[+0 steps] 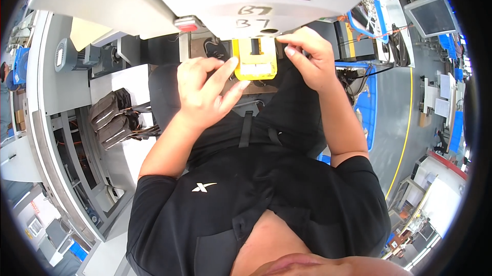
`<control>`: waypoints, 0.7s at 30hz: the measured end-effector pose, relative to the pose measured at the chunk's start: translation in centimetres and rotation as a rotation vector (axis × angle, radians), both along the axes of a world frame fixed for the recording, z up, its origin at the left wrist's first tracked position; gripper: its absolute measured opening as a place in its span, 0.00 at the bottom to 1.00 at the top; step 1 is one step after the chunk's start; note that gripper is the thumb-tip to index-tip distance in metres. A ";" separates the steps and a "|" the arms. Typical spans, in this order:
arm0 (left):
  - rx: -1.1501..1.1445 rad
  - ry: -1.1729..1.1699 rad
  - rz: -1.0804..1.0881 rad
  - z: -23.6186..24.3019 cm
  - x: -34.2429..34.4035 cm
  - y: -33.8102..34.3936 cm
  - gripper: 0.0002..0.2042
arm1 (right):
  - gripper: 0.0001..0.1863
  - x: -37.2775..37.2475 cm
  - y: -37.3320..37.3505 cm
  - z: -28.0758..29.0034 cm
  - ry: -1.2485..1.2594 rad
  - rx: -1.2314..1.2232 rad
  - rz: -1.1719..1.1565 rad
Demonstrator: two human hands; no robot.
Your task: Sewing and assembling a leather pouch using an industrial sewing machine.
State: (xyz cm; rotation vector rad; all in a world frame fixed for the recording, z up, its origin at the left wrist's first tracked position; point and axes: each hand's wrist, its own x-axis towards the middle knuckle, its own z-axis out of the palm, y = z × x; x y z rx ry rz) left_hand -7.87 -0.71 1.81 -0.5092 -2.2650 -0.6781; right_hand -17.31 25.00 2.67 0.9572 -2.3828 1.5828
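A yellow plate-like fixture (pixel 238 70) juts out from under the pale machine head (pixel 205 12), with a dark slot and a whitish strip on it. My left hand (pixel 205 89) is beside its left edge. The index fingertip touches or nearly touches that edge, and the thumb is spread apart below; nothing shows in the fingers. To the right of the fixture is my right hand (pixel 313 61). Its index finger reaches toward the lower edge of the machine head, near a dark oval hole (pixel 270 31), with the thumb a little below. I see no object between those fingers.
The machine head hangs close above both hands, with a red-capped part (pixel 187 23) on its underside. Dark pouches (pixel 114 120) lie on a white surface at left. A blue crate (pixel 365 107) and loose black cables (pixel 353 75) are at right. Upper right is a monitor (pixel 431 16).
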 end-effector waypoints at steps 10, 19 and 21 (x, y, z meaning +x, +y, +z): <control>-0.092 -0.211 -0.104 -0.2 -1.7 -0.5 0.25 | 0.24 -2.0 -1.0 -0.6 0.283 0.403 0.135; -0.074 -0.130 -0.187 0.0 -2.4 -0.7 0.25 | 0.29 0.1 -2.1 -0.8 0.029 0.197 0.201; -0.055 -0.133 -0.210 -0.1 -2.4 -1.0 0.25 | 0.32 1.1 -1.9 -1.1 -0.041 0.122 0.238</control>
